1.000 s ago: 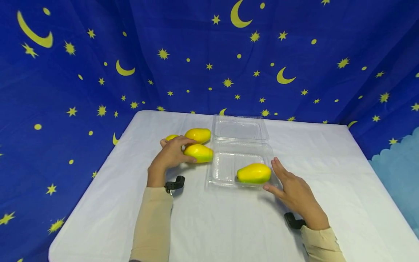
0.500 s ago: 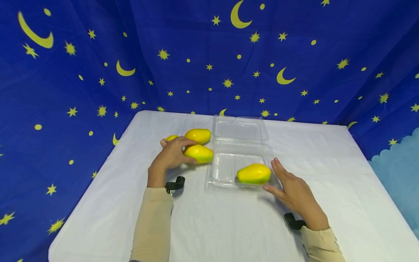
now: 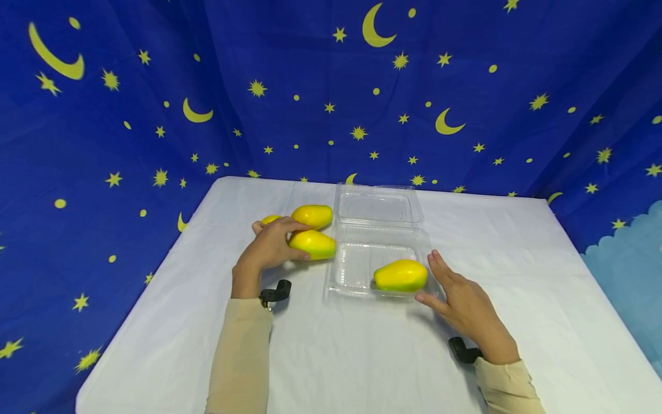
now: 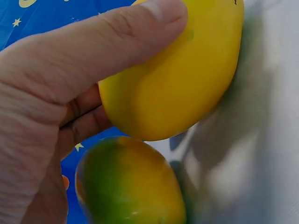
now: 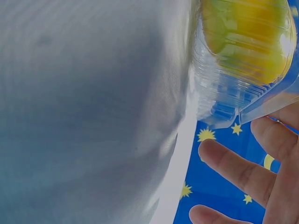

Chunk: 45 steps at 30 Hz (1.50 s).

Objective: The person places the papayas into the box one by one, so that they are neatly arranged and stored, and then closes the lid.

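My left hand [image 3: 269, 244] grips a yellow-green papaya [image 3: 316, 246] just left of the clear plastic clamshell box [image 3: 351, 290]. In the left wrist view the thumb lies along one side of this papaya [image 4: 187, 88], with fingers on the other. A second papaya [image 3: 312, 216] lies just behind it, and a third papaya [image 3: 270, 218] is mostly hidden by the hand. Another papaya [image 3: 400, 275] rests in the front right of the box's base. My right hand [image 3: 468, 302] is at the box's right side, fingers extended and holding nothing; the right wrist view shows fingertips [image 5: 212, 148] beside the plastic wall.
The box's lid [image 3: 380, 206] lies folded open toward the back of the white-covered table [image 3: 362, 356]. A blue star-and-moon cloth [image 3: 310, 75] hangs behind the table and along its sides. Black wrist cameras [image 3: 276, 292] sit on both wrists.
Both hands, the papayas and the box stay in the same places; only a very slight shift of the head view shows.
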Tool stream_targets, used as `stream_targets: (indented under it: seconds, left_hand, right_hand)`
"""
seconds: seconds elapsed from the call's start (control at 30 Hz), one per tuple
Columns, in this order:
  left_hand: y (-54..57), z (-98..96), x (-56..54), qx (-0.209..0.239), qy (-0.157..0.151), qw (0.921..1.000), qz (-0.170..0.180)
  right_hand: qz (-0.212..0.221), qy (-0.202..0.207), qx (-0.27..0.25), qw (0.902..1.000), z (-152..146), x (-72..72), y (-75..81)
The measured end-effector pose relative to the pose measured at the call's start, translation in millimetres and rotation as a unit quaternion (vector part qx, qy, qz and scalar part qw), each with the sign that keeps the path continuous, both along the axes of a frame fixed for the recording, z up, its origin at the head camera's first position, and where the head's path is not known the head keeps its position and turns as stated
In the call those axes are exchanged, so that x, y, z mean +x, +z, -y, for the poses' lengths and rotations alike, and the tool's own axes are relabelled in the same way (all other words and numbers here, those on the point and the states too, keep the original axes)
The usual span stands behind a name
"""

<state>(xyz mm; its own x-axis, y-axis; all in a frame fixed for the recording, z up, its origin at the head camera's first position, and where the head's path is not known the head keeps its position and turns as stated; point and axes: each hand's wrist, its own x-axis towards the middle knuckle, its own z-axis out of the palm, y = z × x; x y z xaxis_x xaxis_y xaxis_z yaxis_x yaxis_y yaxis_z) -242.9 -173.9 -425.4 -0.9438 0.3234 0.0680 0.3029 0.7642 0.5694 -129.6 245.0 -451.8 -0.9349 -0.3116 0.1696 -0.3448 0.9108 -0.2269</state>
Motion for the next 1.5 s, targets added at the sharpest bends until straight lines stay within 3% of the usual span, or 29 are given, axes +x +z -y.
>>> stream_targets:
  seconds: [0.47,0.73,1.03,1.5]
  left_hand:
    - [9.7,6.9,2.5,-0.003,0.000,0.9995,-0.032]
    - [13.3,11.3,5.1,0.001,0.003,0.9995,-0.033]
    - [14.6,13.1,4.9,0.039,0.009,0.9978,-0.052]
    - [18.9,9.7,6.5,0.062,0.016,0.9951,-0.075]
  right_hand:
    - [-0.006,0.001,-0.002,1.0000,0,0.6,0.8]
    - [-0.001,-0.001,-0.002,1.0000,0,0.3,0.5]
    - [0.000,-0.001,-0.005,1.0000,0,0.3,1.0]
    - [-0.006,0.002,-0.008,0.9999,0,-0.2,1.2]
